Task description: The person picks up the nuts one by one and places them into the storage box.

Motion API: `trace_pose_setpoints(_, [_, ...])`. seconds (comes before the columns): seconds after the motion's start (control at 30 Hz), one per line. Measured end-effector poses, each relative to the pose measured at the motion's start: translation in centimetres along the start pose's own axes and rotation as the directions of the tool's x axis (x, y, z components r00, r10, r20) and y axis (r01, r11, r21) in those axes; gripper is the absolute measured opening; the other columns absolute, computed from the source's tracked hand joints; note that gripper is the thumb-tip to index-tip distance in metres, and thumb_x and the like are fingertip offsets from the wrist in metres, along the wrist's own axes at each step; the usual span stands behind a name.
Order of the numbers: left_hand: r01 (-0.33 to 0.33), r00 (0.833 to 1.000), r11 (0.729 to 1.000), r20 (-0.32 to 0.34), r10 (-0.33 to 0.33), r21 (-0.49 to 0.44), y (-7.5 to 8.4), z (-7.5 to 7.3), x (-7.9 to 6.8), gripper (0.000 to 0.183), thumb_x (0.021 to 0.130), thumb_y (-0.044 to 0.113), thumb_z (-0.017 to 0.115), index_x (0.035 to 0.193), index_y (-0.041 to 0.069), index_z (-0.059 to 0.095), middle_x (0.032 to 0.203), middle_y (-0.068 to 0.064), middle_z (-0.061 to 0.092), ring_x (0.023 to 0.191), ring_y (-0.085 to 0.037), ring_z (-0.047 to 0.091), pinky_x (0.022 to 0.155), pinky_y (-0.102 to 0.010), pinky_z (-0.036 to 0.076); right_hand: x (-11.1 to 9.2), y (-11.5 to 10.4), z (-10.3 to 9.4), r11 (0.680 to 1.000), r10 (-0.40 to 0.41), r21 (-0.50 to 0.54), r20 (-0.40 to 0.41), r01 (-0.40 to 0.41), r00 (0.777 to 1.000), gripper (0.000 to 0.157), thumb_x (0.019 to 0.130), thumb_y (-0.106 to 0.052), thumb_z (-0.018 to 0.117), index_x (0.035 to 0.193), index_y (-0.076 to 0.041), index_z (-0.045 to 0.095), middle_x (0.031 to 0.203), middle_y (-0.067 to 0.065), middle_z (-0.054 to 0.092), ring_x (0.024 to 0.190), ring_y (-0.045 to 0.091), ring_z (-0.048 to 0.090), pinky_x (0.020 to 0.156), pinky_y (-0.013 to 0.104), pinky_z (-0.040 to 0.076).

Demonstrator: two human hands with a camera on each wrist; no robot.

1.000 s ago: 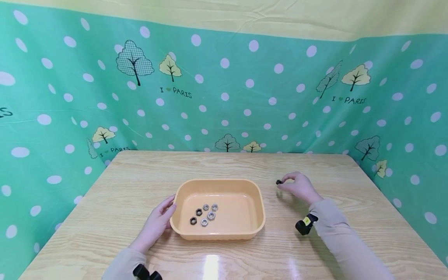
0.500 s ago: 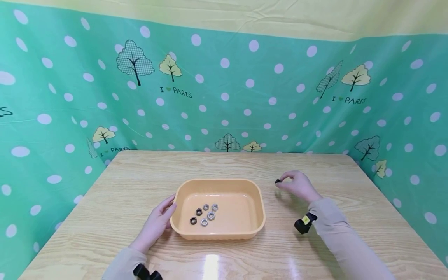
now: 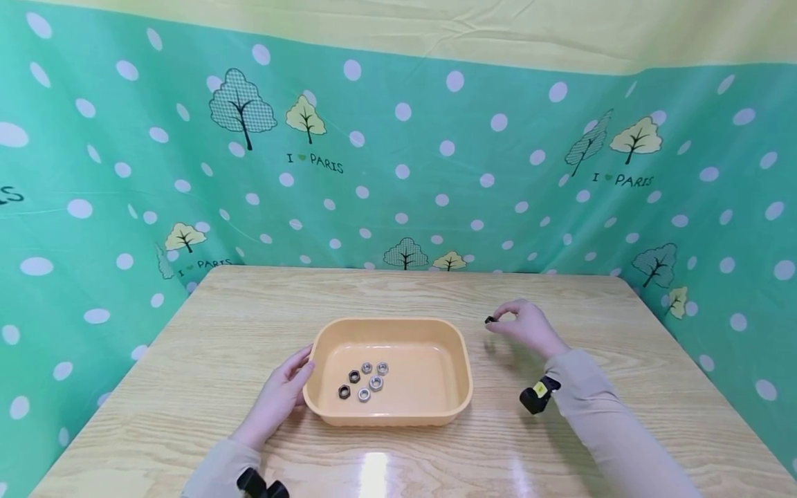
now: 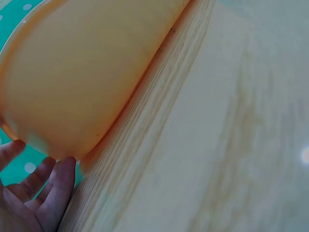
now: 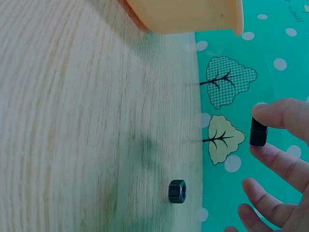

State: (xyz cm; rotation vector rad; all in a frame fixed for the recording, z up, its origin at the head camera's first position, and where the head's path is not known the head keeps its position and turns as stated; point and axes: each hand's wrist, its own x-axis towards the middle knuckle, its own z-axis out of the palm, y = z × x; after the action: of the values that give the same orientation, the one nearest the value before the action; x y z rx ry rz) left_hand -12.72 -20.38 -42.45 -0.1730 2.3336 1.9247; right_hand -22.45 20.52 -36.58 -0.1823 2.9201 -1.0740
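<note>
The left hand [image 3: 277, 398] rests against the left end of a peach plastic tray [image 3: 429, 420]. In the left wrist view, its fingertips [image 4: 67, 166] touch the tray's outer wall below the rim. A black hex nut [image 5: 259, 132] is pinched between thumb and forefinger of the right hand [image 3: 528, 328], above the table to the right of the tray. The other fingers of that hand are spread and loosely bent. A second black nut [image 5: 177, 191] lies on the table below, hidden in the head view. Inside the tray, toward its left, are several silver nuts [image 3: 376, 384] and two dark nuts [image 3: 354, 376].
The wood-grain table [image 3: 261, 304] runs back to a green dotted curtain [image 3: 398, 173] that hangs behind and at both sides. Black wrist cameras sit on both forearms, over the beige sleeves [image 3: 613, 422].
The right hand has drifted slightly left and away from the body, with the black nut pinched throughout. The left hand and the tray have stayed put.
</note>
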Motion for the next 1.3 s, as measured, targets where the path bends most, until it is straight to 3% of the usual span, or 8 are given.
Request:
trace_pose_setpoints(0.17, [0.010, 1.000, 1.000, -0.006, -0.010, 0.014, 0.0, 0.0, 0.0, 0.049, 0.102, 0.023, 0.043, 0.146, 0.006, 0.033, 0.136, -0.027, 0.043, 0.081, -0.020, 0.068, 0.052, -0.025, 0.056, 0.2, -0.3, 0.2, 1.000, -0.017, -0.003, 0.001, 0.017, 1.000, 0.019, 0.082, -0.023, 0.071, 0.087, -0.005, 0.068, 0.121, 0.025, 0.057, 0.119, 0.044, 0.046, 0.102, 0.060, 0.037])
trace_pose_setpoints(0.43, [-0.017, 1.000, 1.000, -0.005, 0.017, -0.005, 0.0, 0.1, 0.2, 0.048, 0.102, 0.021, 0.043, 0.146, 0.003, 0.033, 0.137, -0.027, 0.042, 0.103, -0.031, 0.062, 0.070, -0.029, 0.061, 0.4, -1.1, 0.3, 1.000, -0.018, 0.016, 0.005, 0.018, 1.000, 0.020, 0.081, -0.022, 0.072, 0.088, -0.004, 0.068, 0.122, 0.025, 0.056, 0.119, 0.044, 0.046, 0.101, 0.057, 0.040])
trace_pose_setpoints(0.7, [-0.009, 1.000, 1.000, 0.000, 0.009, -0.009, -0.1, 0.2, 0.1, 0.048, 0.102, 0.021, 0.043, 0.146, 0.004, 0.033, 0.138, -0.027, 0.040, 0.105, -0.032, 0.061, 0.073, -0.030, 0.061, 0.4, -1.2, 0.5, 1.000, -0.028, 0.008, 0.010, 0.028, 1.000, 0.020, 0.081, -0.023, 0.073, 0.087, -0.005, 0.068, 0.120, 0.024, 0.057, 0.117, 0.042, 0.048, 0.098, 0.055, 0.042])
trace_pose_setpoints(1.0, [-0.007, 1.000, 1.000, -0.004, 0.007, -0.006, -0.2, 0.0, 0.1, 0.049, 0.101, 0.021, 0.044, 0.146, 0.004, 0.033, 0.137, -0.027, 0.041, 0.097, -0.026, 0.065, 0.067, -0.028, 0.061, 0.3, -1.8, 0.2, 1.000, 0.011, -0.001, 0.027, -0.011, 1.000, 0.021, 0.081, -0.025, 0.073, 0.089, -0.006, 0.068, 0.125, 0.024, 0.053, 0.120, 0.043, 0.046, 0.100, 0.056, 0.041])
trace_pose_setpoints(1.3, [-0.007, 1.000, 1.000, 0.008, 0.007, 0.009, -0.2, -0.1, 0.1, 0.050, 0.102, 0.022, 0.044, 0.146, 0.003, 0.031, 0.139, -0.028, 0.039, 0.091, -0.023, 0.066, 0.057, -0.025, 0.058, 0.4, -2.2, 0.5, 0.999, -0.032, -0.008, 0.017, 0.033, 0.999, 0.020, 0.080, -0.024, 0.074, 0.088, -0.006, 0.068, 0.121, 0.022, 0.057, 0.119, 0.042, 0.047, 0.103, 0.057, 0.039])
